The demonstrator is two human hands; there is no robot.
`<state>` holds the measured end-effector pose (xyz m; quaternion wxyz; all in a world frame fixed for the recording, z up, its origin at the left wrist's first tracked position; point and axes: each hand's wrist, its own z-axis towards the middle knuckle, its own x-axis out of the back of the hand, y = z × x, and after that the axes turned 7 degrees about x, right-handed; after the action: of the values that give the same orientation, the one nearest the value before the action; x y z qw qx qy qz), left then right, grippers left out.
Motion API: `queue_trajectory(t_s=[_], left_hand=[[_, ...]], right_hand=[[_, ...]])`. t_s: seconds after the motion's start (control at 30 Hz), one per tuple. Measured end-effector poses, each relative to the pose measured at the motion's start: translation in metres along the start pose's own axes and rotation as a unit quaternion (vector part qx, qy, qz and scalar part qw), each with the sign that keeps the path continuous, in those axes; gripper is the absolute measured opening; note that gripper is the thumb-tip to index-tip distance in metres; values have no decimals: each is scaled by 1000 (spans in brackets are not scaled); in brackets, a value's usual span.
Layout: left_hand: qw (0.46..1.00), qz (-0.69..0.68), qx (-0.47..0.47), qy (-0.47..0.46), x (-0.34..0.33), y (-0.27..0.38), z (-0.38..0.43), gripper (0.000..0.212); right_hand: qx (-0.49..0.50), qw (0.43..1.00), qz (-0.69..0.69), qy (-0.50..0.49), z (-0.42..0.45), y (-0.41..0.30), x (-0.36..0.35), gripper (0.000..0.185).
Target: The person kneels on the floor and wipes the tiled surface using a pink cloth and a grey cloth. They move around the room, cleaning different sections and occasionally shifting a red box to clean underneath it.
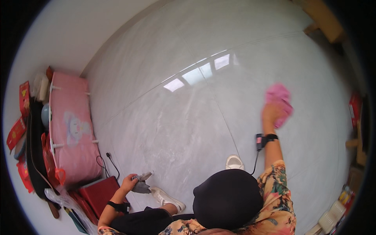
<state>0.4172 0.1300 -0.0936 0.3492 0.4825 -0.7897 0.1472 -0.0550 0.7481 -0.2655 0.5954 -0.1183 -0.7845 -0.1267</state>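
My right hand (270, 113) presses a bunched pink cloth (279, 91) against the grey tiled floor (188, 123), out at arm's length on the right. Both hand and cloth look slightly blurred. In my left hand (128, 183), a grey striped cloth (141, 186) hangs from the fingers, close to my left shoe (167, 199). I cannot tell whether that cloth touches the floor. Whitish streaks (173, 149) show on the tiles between my two hands. A black strap with a small device (259, 142) is around my right wrist.
A pink fabric storage box (72, 123) with a cartoon print stands at the left wall, with red packets (17, 132) behind it. A dark red box (100, 194) and a black cable (113, 164) lie near my left arm. Wooden furniture (326, 22) edges the right side.
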Motion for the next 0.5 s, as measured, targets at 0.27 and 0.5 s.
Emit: queue_trajectory(t_s=[0.27, 0.5], left_hand=[[991, 81, -109, -2, 7, 29, 6, 38], [988, 104, -115, 11, 8, 1, -8, 38]], right_hand=[[703, 581, 286, 293, -201, -128, -6, 44], [225, 946, 185, 145, -143, 56, -20, 56]])
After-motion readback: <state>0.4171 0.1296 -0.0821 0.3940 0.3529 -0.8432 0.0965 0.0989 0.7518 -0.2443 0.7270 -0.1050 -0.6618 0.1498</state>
